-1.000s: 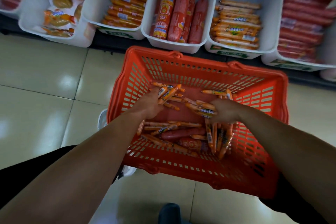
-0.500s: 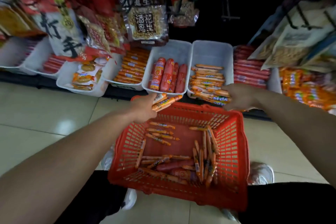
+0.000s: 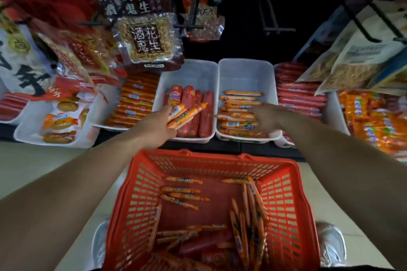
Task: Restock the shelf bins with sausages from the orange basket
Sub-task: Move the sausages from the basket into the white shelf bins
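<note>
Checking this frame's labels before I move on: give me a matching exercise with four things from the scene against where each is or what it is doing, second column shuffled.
Things
1. left hand
2. right hand
3. thick red sausages
4. orange basket

Places or states
A. in front of the shelf bins, with loose sausages inside
B. reaching into the thin-sausage bin
C. grips a bunch of thin orange sausages
D. lying in the white bin just left of the thin-sausage bin

Pairs: 1-C, 2-B, 3-D, 4-A
</note>
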A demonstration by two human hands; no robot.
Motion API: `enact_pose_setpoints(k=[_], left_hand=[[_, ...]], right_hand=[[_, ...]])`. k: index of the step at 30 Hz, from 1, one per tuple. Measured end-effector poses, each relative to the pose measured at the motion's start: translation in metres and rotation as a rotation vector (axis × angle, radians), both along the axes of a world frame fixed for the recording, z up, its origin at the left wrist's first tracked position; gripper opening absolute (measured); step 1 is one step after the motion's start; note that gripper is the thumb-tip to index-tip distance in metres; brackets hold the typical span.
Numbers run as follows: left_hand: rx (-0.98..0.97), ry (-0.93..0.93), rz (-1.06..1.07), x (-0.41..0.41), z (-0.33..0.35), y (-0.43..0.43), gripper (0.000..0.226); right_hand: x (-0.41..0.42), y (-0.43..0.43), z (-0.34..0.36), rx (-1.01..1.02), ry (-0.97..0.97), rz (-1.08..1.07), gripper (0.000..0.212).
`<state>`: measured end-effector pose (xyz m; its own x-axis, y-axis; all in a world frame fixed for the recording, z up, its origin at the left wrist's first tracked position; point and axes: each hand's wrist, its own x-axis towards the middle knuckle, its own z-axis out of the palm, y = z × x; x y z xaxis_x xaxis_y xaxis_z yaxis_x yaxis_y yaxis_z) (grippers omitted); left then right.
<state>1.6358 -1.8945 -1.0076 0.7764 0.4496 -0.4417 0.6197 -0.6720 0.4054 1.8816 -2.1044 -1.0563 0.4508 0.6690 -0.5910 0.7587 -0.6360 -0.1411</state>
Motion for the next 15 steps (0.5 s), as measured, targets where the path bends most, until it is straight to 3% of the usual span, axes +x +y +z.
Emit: enact_pose_setpoints(k=[6,12,15], left_hand=[[-0.051,-0.076,0.102,0.018,-0.015,0.011,0.04],[-0.066,-0.046,0.07,0.021,-0.019,-0.001,0.054],[-0.063,-0.035,0.06,0.02,-0.019,-0.004,0.056]], right_hand=[[0.004,0.021,-0.026,0.048,0.052,-0.076,0.087],[-0.003,0.02,-0.028,0.073,0.02,0.001,0.047],[-0.006,0.009,-0.026,0.016,-0.052,0.054,0.044]])
